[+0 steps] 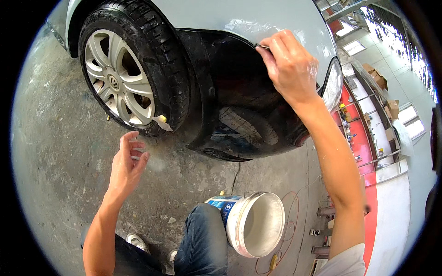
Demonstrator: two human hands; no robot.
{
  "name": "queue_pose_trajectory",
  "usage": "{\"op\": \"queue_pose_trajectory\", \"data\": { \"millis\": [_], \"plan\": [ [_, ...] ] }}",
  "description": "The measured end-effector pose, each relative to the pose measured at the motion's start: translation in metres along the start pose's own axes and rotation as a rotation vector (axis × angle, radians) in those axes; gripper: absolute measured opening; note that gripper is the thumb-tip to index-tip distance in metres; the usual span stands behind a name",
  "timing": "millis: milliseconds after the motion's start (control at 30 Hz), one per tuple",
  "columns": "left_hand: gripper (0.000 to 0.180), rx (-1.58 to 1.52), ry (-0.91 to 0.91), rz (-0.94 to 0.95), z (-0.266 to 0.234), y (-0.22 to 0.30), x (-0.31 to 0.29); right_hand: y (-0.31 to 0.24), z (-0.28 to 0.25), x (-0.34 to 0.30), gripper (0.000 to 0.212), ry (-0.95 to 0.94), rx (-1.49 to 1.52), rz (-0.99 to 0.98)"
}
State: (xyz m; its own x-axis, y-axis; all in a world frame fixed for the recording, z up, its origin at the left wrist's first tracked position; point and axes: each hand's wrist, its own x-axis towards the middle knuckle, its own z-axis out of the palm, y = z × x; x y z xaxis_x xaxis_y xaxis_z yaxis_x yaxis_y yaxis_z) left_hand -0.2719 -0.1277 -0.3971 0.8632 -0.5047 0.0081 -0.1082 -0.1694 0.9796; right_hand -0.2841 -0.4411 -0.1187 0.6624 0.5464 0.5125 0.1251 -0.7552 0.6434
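My right hand [294, 64] is closed in a pinch on a small thin dark piece [263, 47], most of it hidden by the fingers. It is at the upper edge of the black bumper [248, 87], where that meets the silvery car body [216, 14]. Wet-looking smears show on the skin and on the body panel. My left hand [129, 161] hangs over the floor just below the wheel, its fingers half bent, apart and holding nothing. Near it, a pale flat scrap with a yellow bit [162, 122] sits against the lower part of the tyre [172, 83].
A white bucket [232, 225] with pale inner walls stands beside my knee [202, 234]. A reddish hose or cable [287, 202] curls on the concrete floor [60, 138] behind it. Along the right run a red-and-white wall [368, 184] and shelves with boxes [393, 110].
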Motion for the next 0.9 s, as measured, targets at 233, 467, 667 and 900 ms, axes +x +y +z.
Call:
{"op": "queue_pose_trajectory", "data": {
  "millis": [233,467,667,900],
  "plan": [
    [0.05,-0.037,0.011,0.011,0.004,0.001,0.001,0.006,-0.001,-0.005,0.014,0.019,-0.132,-0.051],
    [0.049,-0.019,0.027,-0.013,-0.002,0.005,-0.004,0.002,0.006,-0.001,0.017,0.051,-0.123,-0.069],
    [0.047,0.026,-0.032,-0.053,0.007,-0.012,0.003,-0.006,0.011,0.007,0.015,0.022,-0.097,-0.045],
    [0.047,0.033,0.09,0.14,-0.007,-0.006,0.011,0.029,-0.076,-0.081,0.017,-0.205,-0.144,0.2]
  ]
}}
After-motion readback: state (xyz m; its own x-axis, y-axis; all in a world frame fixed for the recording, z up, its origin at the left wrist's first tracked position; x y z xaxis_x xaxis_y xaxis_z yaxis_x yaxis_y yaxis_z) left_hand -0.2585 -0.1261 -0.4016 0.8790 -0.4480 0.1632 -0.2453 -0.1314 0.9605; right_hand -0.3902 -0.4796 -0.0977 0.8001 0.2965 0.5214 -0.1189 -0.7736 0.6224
